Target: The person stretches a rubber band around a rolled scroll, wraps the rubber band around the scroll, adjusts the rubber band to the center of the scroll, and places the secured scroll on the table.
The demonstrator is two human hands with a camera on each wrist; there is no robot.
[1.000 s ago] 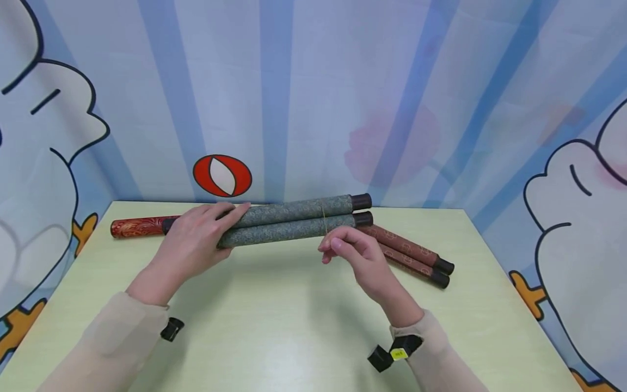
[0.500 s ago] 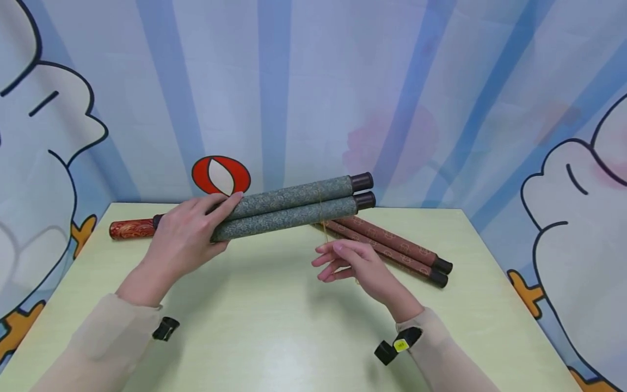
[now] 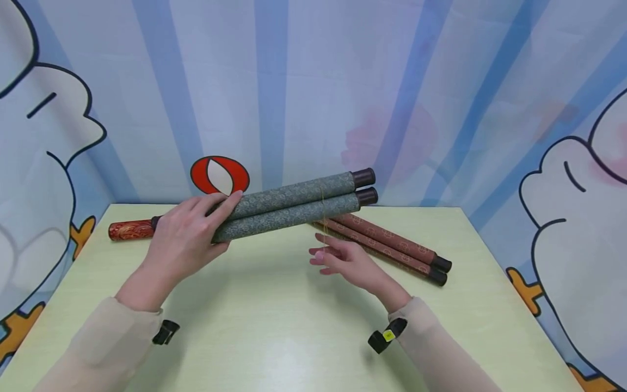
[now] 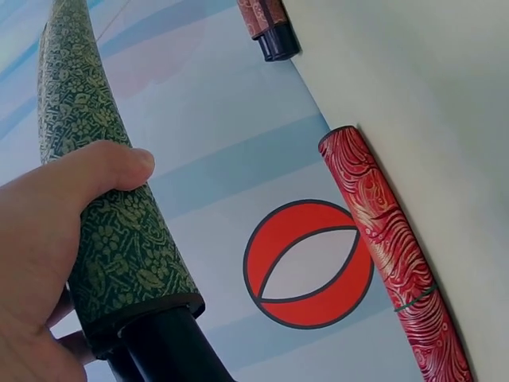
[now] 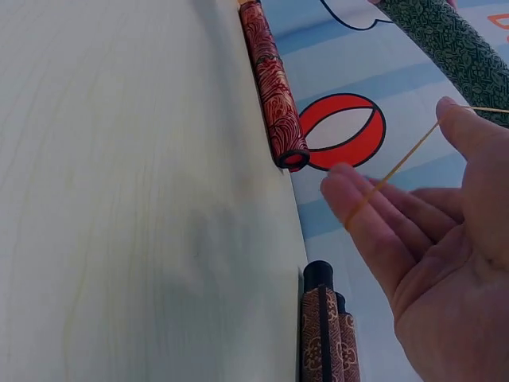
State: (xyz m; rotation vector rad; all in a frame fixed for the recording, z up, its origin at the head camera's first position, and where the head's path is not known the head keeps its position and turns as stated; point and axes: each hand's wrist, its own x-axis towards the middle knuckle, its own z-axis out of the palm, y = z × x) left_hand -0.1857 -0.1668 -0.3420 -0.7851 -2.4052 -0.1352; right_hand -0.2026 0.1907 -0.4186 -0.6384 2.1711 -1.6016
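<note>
My left hand (image 3: 183, 234) grips a scroll rolled from both ends, covered in grey-green patterned cloth (image 3: 289, 212), with dark knobs at its ends. In the left wrist view the thumb lies across the floral cloth (image 4: 131, 247) near the black knobs. The scroll is held above the table, its right end tilted up. A thin yellow cord (image 3: 323, 207) circles the scroll near its right end and hangs down to my right hand (image 3: 350, 264). In the right wrist view the cord (image 5: 409, 153) runs over the thumb to the forefinger; the fingers are extended and spread.
Behind the held scroll, a brown-red double-rolled scroll (image 3: 392, 242) lies slanting at the right on the pale table (image 3: 274, 326). A red patterned scroll (image 3: 131, 230) lies at the back left, partly hidden by the left hand. A printed cloth backdrop (image 3: 303, 98) stands behind.
The left hand has raised the scroll, mostly its right end, uncovering more of the brown-red one. The right hand has dropped slightly below it and its fingers have spread from a closer pinch.
</note>
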